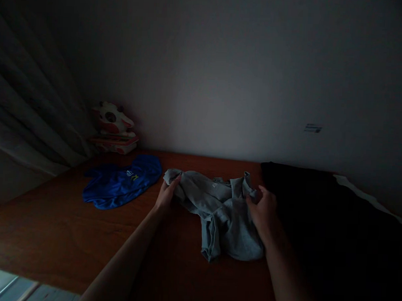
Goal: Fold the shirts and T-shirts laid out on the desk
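A crumpled grey shirt [218, 213] lies in the middle of a brown wooden table [51, 232]. My left hand [167, 194] pinches the shirt's left end, fingers closed on the cloth. At the shirt's right side, near the collar, my right hand [263, 208] is closed on a fold of the fabric. Both forearms reach in from the bottom of the view. The room is dim.
A blue garment [121, 182] lies flat on the table to the left. A black cloth [334, 227] covers the table's right side. A plush toy [113, 118] sits on stacked books [114, 143] in the far left corner by a curtain [26, 112]. A wall stands behind.
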Motion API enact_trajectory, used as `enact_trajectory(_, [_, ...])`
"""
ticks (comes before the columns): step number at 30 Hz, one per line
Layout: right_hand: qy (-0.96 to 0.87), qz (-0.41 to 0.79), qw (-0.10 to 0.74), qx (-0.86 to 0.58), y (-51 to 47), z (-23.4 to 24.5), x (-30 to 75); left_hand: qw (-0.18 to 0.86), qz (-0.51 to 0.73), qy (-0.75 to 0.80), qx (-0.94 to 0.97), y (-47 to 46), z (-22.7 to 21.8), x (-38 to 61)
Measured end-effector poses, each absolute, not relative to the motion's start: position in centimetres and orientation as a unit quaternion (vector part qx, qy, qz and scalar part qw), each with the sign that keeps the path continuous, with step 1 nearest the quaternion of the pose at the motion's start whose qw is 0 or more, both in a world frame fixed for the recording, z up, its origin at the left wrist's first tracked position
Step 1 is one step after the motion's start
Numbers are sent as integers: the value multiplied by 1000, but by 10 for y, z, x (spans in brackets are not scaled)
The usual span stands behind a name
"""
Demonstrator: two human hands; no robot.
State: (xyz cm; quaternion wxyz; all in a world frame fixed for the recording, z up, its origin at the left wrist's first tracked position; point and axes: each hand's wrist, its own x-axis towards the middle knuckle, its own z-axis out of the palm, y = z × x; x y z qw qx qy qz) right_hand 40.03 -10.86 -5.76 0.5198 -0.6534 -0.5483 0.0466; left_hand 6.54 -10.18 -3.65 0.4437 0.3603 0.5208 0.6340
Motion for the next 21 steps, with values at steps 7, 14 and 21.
enact_trajectory(7, [-700,25,419,-578,-126,-52,358,254,411,514,708,-119,-56,88])
enact_trajectory(14, [-685,42,368,-628,-121,-66,355,198,358,517,752,-114,-62,84])
enact_trajectory(21, [-583,174,524,-596,-103,-79,372,340,574,512,541,-99,-64,78])
